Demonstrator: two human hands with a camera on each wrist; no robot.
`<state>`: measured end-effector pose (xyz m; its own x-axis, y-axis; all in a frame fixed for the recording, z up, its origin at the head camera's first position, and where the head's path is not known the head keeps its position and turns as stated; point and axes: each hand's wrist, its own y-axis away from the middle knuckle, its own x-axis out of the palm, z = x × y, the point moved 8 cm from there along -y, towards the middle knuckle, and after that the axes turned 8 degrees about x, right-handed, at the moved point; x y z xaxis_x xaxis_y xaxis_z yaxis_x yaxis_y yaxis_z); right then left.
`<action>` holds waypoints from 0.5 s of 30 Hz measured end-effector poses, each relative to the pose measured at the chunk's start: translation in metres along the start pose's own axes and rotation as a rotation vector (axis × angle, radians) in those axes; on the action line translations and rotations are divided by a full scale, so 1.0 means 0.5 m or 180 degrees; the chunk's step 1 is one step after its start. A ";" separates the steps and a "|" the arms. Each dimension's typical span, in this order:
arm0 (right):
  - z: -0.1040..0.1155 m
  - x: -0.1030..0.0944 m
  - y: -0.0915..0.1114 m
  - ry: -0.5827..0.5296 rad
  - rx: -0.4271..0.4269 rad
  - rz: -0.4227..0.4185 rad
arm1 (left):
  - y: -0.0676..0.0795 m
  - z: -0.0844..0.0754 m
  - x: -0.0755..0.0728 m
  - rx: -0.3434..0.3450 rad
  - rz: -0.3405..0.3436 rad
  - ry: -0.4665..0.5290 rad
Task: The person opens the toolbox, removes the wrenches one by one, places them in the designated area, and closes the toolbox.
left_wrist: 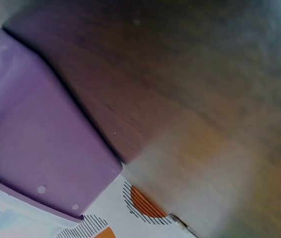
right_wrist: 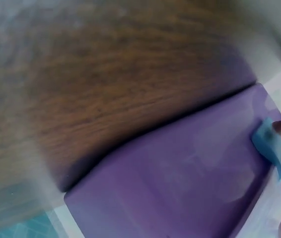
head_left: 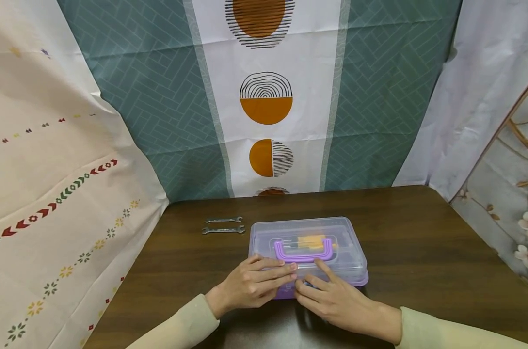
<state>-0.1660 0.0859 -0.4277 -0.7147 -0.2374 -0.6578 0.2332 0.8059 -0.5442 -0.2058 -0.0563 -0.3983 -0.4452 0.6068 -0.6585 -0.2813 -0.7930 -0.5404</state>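
Note:
A purple plastic box (head_left: pixel 285 292) with a clear lid (head_left: pixel 264 237) and a purple carry handle (head_left: pixel 300 258) stands at the table's front. Long, nearly straight fingers of my left hand (head_left: pixel 255 283) rest on the lid's front edge, left of the middle. At the box's front, my right hand (head_left: pixel 333 300) has its fingers bent at a blue latch (right_wrist: pixel 272 144), gripping it, while the index finger reaches up onto the lid near the handle. Yellow-orange items (head_left: pixel 312 241) show through the lid; their kind is unclear. The left wrist view shows the box's purple side (left_wrist: pixel 51 129) but no fingers.
Two metal open-end wrenches, a smaller wrench (head_left: pixel 223 219) and a larger wrench (head_left: pixel 223 230), lie on the brown wooden table (head_left: pixel 412 242) left of the box. A patterned curtain (head_left: pixel 268 58) hangs behind the table, with light cloths at both sides.

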 end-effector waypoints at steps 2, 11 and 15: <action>-0.004 -0.004 -0.001 -0.0187 0.0035 0.0061 | 0.000 0.000 0.000 -0.0018 0.0003 0.0019; -0.049 -0.043 -0.016 -0.1556 0.0385 -0.0033 | -0.016 0.014 -0.016 -0.0152 -0.0066 0.0185; -0.092 -0.070 -0.024 -0.2083 0.0426 -0.0200 | -0.030 0.033 -0.022 -0.0344 -0.0098 0.0390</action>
